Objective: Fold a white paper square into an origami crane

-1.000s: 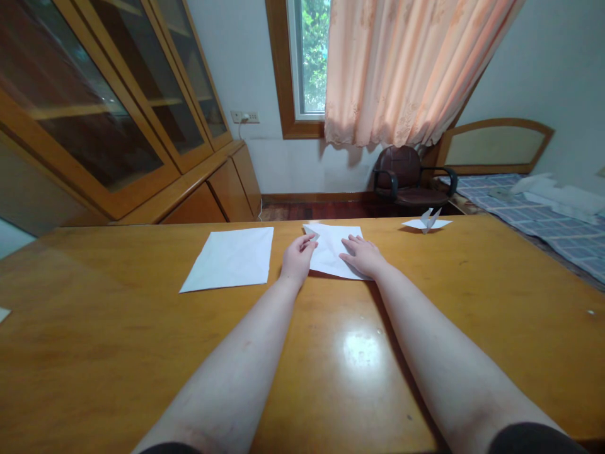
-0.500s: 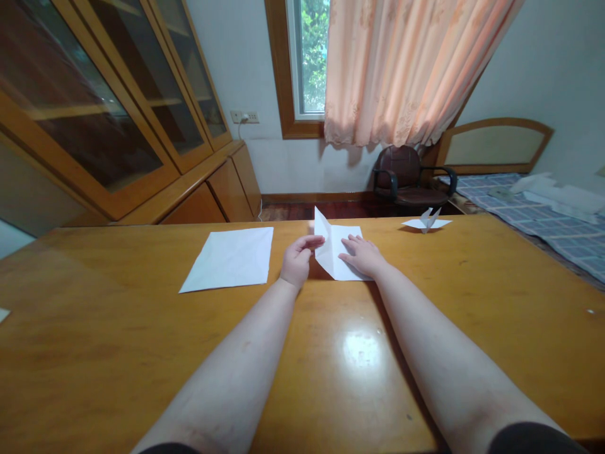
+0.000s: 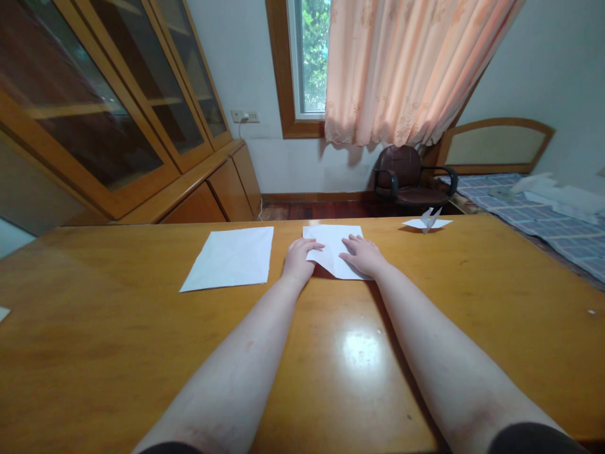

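A white sheet of paper (image 3: 338, 234) with a crease down its middle lies before me near the table's far edge. Its near left part bows up off the wood and casts a shadow. My left hand (image 3: 301, 255) is at the sheet's left side, fingers stretched over the top of the paper; the thumb is hidden. On the right half my right hand (image 3: 363, 254) rests flat with the fingers spread. Left of my hands lies another white paper sheet (image 3: 231, 257). A folded white paper bird (image 3: 428, 222) stands at the far right of the table.
The wooden table (image 3: 142, 353) stretches across the view. Beyond its far edge are a brown armchair (image 3: 401, 173), a bed (image 3: 520, 195) and a pink curtain (image 3: 401, 69). A glass-door cabinet (image 3: 165, 126) stands at the left. A white corner (image 3: 4, 313) shows at the left edge.
The paper's left flap, which stood upright, has come down to the left and is nearly flat. My left hand has turned over onto it. My right hand stays in place.
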{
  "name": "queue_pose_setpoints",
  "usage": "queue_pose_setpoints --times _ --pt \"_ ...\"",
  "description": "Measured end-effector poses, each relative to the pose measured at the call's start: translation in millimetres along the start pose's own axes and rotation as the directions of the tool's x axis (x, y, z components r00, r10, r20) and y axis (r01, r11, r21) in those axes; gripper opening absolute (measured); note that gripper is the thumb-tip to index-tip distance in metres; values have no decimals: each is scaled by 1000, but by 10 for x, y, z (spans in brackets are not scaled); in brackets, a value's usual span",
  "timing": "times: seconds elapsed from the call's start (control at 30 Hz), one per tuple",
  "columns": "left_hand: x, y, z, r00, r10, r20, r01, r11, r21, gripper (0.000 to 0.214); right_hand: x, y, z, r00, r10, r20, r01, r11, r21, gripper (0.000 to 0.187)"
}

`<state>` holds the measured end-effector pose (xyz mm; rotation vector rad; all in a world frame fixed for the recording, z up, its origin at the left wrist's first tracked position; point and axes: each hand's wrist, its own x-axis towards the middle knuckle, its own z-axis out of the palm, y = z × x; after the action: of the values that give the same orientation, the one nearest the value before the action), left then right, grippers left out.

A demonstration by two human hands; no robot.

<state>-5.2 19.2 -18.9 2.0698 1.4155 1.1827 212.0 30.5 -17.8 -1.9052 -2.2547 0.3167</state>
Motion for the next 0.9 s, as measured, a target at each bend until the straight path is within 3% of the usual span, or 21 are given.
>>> queue_pose_setpoints --times 0.27,0.37,0.53,0.7,0.8,0.9 --pt "-7 -35 9 999 -2 32 -1 997 79 23 31 57 25 991 82 -108 -63 984 166 54" --pt "-11 9 -4 996 20 91 -27 997 73 24 46 78 42 988 100 -122 -70 972 226 51" --pt "-19 127 -15 968 91 232 -100 995 27 33 40 68 29 988 101 -114 -72 968 239 51" --pt "-31 111 24 933 139 331 -133 990 -41 33 23 52 2 990 98 -103 -76 977 197 51" --pt "-37 85 33 925 140 354 -134 990 -42 34 28 51 5 989 100 -106 -78 977 197 50" --pt "-44 84 19 945 84 316 -74 996 -46 32 35 56 18 987 107 -118 -78 971 227 49"
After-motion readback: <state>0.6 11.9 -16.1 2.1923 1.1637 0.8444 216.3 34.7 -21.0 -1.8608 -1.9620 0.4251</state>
